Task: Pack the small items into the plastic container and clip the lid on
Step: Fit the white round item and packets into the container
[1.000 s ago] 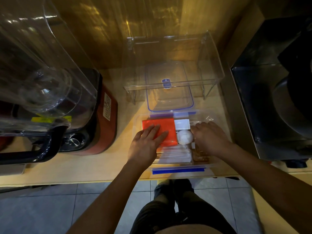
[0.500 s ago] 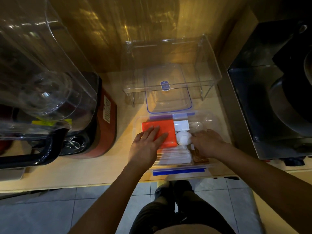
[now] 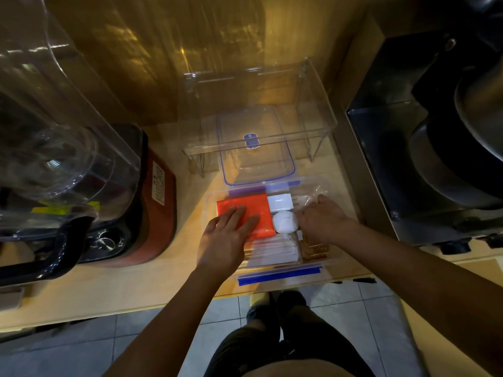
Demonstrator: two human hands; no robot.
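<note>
A clear plastic container [image 3: 280, 276] with blue clips sits at the counter's front edge. Inside lie a flat orange packet [image 3: 253, 205], a white square box [image 3: 280, 202], a round white case [image 3: 284, 221], white paper-wrapped sticks [image 3: 272, 253] and a brown item [image 3: 314, 250]. My left hand [image 3: 226, 238] rests flat, fingers spread, on the orange packet. My right hand [image 3: 321, 219] is inside the container's right side, touching crinkled clear plastic [image 3: 313, 194]; its fingertips are hidden. The clear lid [image 3: 255, 148] with blue trim lies behind the container.
A clear acrylic riser [image 3: 258, 104] stands over the lid at the back. A red blender base [image 3: 152, 208] with a clear jug [image 3: 54, 118] is on the left. A dark metal appliance [image 3: 435, 145] stands on the right. The counter edge runs just below the container.
My right hand has shifted slightly back and right toward the crinkled plastic. My left hand stays flat on the orange packet.
</note>
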